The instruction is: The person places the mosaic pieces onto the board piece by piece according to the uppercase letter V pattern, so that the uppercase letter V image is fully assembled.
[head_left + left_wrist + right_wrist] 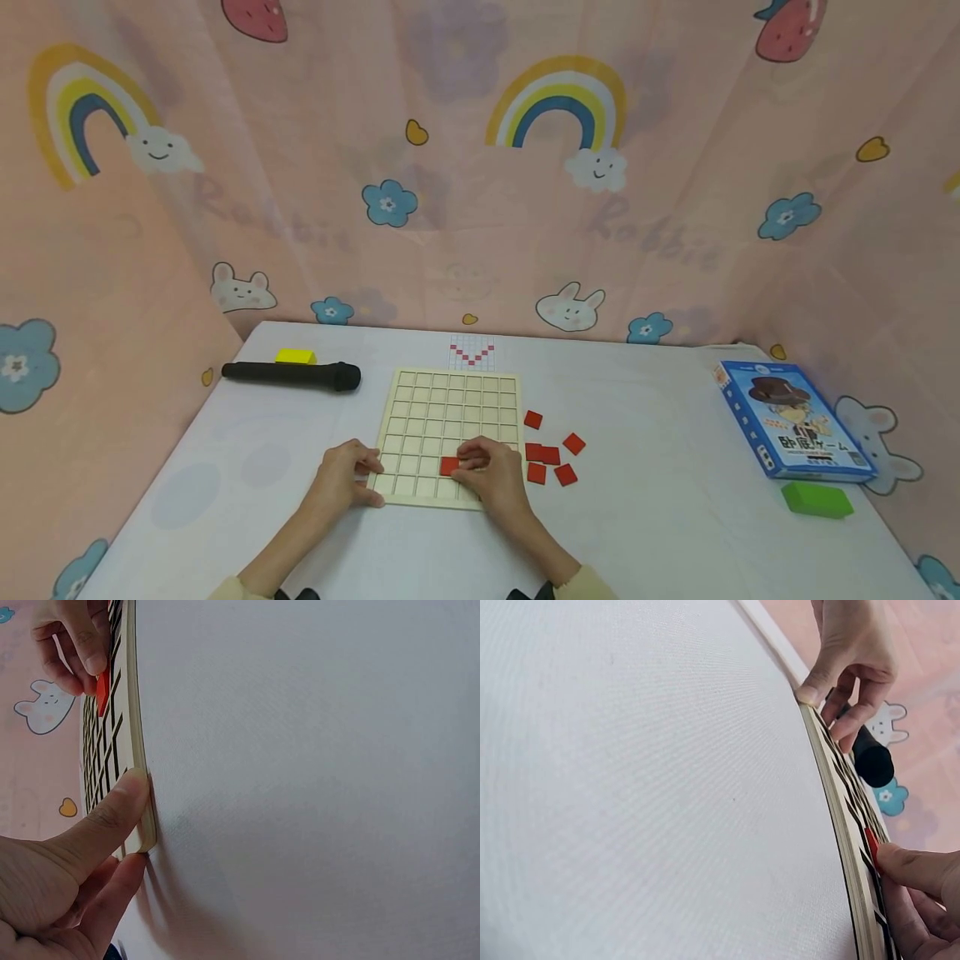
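A pale wooden grid board (427, 502) lies flat on the white table. My left hand (344, 473) grips its near left corner, thumb and fingertips against the edges. Over the lower middle cells, my right hand (491, 475) pinches a square red tile (448, 466) between thumb and fingers. In the right wrist view this tile (872, 846) stands tilted at the board's surface; whether it sits fully in a cell, I cannot tell. Several loose red tiles (566, 475) lie just right of the board, two of them touching or overlapping.
Behind the board lies a small grid card (471, 352) with a red V pattern. A black microphone (285, 375) and yellow block (296, 357) are at the back left. On the right are a blue game box (795, 425) and a green block (817, 500). Printed cloth hangs behind.
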### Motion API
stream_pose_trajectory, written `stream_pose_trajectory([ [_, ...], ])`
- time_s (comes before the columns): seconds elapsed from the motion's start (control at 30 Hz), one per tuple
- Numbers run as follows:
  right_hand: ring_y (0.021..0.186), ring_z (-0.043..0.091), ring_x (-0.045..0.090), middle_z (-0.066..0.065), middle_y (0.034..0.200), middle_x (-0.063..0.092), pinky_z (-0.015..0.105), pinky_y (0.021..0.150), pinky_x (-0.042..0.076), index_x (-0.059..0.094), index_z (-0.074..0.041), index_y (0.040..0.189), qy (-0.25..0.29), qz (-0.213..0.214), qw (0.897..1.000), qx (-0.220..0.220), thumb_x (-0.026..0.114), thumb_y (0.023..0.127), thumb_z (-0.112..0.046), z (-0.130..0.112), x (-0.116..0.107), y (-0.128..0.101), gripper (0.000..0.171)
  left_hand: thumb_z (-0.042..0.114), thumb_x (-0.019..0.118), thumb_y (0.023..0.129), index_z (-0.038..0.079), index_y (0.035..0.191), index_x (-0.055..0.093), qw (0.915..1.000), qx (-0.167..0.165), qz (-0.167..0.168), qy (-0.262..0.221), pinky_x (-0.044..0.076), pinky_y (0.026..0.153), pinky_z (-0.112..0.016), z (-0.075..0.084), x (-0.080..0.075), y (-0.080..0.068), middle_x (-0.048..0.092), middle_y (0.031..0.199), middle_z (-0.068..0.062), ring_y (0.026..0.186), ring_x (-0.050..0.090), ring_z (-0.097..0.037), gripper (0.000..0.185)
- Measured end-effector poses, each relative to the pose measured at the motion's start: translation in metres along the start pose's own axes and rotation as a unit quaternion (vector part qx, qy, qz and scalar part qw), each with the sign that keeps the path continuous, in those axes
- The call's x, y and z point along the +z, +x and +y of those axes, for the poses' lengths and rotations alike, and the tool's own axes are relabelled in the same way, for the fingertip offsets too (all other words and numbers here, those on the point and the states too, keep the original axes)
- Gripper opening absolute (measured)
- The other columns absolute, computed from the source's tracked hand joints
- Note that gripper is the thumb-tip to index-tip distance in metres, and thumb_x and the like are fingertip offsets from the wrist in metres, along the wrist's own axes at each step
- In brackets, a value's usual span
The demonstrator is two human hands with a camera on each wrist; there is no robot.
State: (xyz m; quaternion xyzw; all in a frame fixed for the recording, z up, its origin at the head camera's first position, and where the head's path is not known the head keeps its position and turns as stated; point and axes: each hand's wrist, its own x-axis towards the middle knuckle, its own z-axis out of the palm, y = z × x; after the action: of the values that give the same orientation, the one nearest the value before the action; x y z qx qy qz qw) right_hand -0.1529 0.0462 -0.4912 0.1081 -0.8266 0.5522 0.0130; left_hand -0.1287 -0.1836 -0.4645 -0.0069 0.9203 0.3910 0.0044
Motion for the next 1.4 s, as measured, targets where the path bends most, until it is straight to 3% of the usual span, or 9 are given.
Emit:
stream_pose_trajectory([
  [0.43,0.074,0.013,0.068,0.009,0.091,0.070,0.021,0.072,0.056,0.068,0.000,0.098,0.033,-0.020,0.999,0.039,0.082,0.072,-0.002,-0.002,-0.012,-0.001,0.029,-0.006,0.090,0.043,0.001,0.077,0.069,1.0000,-0.004,-0.005,0.004,0.055,0.070,-0.031,0.002,0.000,0.001,0.065,0.093,-0.007,0.080,0.063,-0.020,0.040],
  [0.83,0.082,0.019,0.068,0.011,0.096,0.069,0.022,0.072,0.056,0.067,-0.001,0.100,0.051,0.024,0.994,0.089,0.079,0.074,0.002,0.007,-0.059,-0.005,0.029,-0.007,0.090,0.044,0.001,0.076,0.069,1.0000,0.002,-0.002,0.005,0.055,0.068,-0.028,0.003,-0.002,0.000,0.065,0.093,-0.008,0.081,0.065,-0.023,0.040],
  [1.17,0.084,0.018,0.068,0.011,0.100,0.070,0.021,0.073,0.055,0.067,-0.002,0.104,0.026,0.065,0.992,0.104,0.078,0.075,0.001,0.020,-0.098,-0.009,0.030,-0.006,0.089,0.043,0.001,0.077,0.069,0.9999,-0.007,-0.004,0.006,0.055,0.064,-0.026,0.001,-0.002,0.000,0.066,0.094,-0.008,0.079,0.063,-0.020,0.040],
  [1.4,0.092,0.018,0.065,0.014,0.108,0.067,0.016,0.079,0.052,0.065,-0.002,0.112,0.012,0.067,0.995,0.074,0.073,0.082,-0.001,0.033,-0.128,-0.011,0.031,-0.006,0.089,0.043,0.001,0.077,0.069,0.9999,-0.010,-0.005,0.004,0.054,0.062,-0.024,0.002,-0.002,0.000,0.066,0.097,-0.010,0.078,0.061,-0.019,0.040],
])
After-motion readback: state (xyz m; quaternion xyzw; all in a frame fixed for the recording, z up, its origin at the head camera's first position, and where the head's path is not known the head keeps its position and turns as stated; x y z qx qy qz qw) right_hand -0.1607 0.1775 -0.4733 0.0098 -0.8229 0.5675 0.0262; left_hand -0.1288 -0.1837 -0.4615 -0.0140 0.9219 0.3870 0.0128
